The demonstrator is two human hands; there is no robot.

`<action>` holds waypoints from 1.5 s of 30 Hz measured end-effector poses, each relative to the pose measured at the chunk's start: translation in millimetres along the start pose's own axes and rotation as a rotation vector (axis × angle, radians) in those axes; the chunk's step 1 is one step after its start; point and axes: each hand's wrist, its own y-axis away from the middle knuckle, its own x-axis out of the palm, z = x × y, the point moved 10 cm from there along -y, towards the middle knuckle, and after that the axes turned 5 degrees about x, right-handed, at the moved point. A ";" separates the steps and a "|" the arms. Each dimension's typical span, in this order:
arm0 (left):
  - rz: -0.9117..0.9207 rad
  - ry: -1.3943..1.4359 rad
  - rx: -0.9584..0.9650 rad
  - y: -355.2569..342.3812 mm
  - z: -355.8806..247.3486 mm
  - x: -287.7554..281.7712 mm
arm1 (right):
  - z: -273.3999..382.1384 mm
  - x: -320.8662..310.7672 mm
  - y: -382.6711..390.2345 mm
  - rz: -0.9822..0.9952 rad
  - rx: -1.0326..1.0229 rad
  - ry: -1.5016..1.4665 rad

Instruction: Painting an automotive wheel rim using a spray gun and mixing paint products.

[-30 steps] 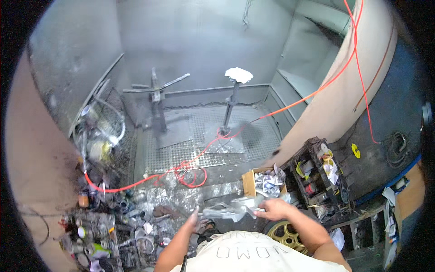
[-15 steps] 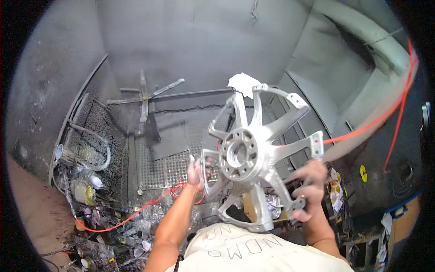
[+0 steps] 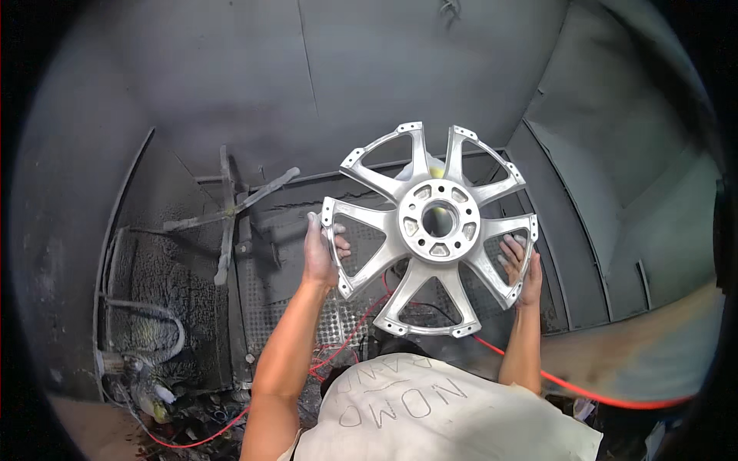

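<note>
A silver wheel centre [image 3: 421, 286] with a bolt-holed hub and five forked spoke sections is held up face-on in front of me. My left hand [image 3: 321, 250] is closed on the outer edge of its left section, fingers curling behind the rim piece. My right hand [image 3: 523, 265] grips the lower right section in the same way, with some fingers showing through the opening. Behind the wheel's top, a pale pad [image 3: 412, 170] is mostly hidden.
Grey booth walls [image 3: 215, 92] surround a grated floor [image 3: 277, 315]. A coated cross-arm stand [image 3: 229, 215] stands left of centre. Coated pipework [image 3: 175, 330] runs along the lower left. Red hoses [image 3: 600, 397] cross the lower area, with clutter [image 3: 192, 411] at bottom left.
The silver piece has risen from low by my body and turned upright, face toward me. Both hands rose with it. The view has moved farther into the booth.
</note>
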 end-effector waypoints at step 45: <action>-0.740 -1.203 -1.041 693.6 15.0 -646.6 | -466.4 -10.0 232.7 0.157 1.175 1.129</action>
